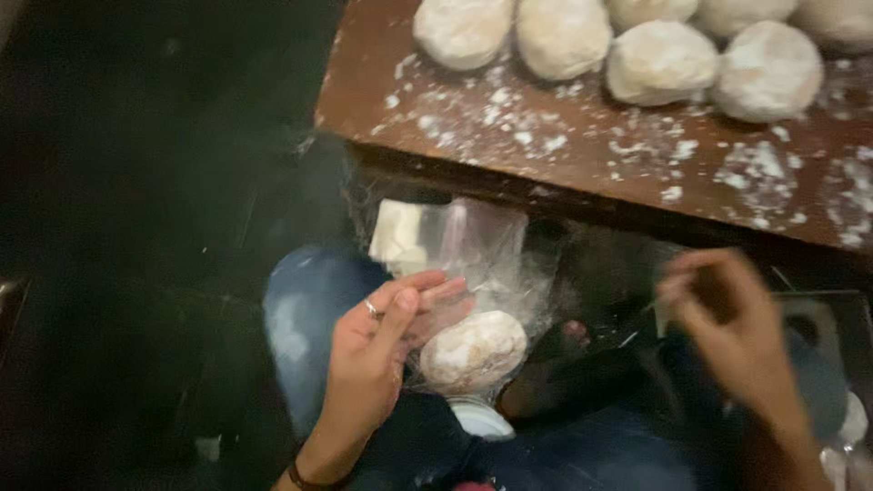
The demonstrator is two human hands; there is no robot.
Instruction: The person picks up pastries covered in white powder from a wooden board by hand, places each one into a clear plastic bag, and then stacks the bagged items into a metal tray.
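Over the lap, below the wooden board (pixel 582 173), the left hand (pixel 368 364) gripped a clear plastic bag (pixel 482 264), fingers pinched on its edge, a floured dough ball (pixel 473 350) sitting inside. The right hand (pixel 737 332) was blurred; fingers impossible to call. Bagging looked underway; closing the bag would need both hands steady.

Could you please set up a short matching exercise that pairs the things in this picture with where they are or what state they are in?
1. left hand
2. right hand
3. bagged dough ball
4. row of floured dough balls

A. on the wooden board
B. blurred, above the lap
C. inside the clear plastic bag
D. holding the bag, ring on one finger

Pairs: 1-D, 2-B, 3-C, 4-A
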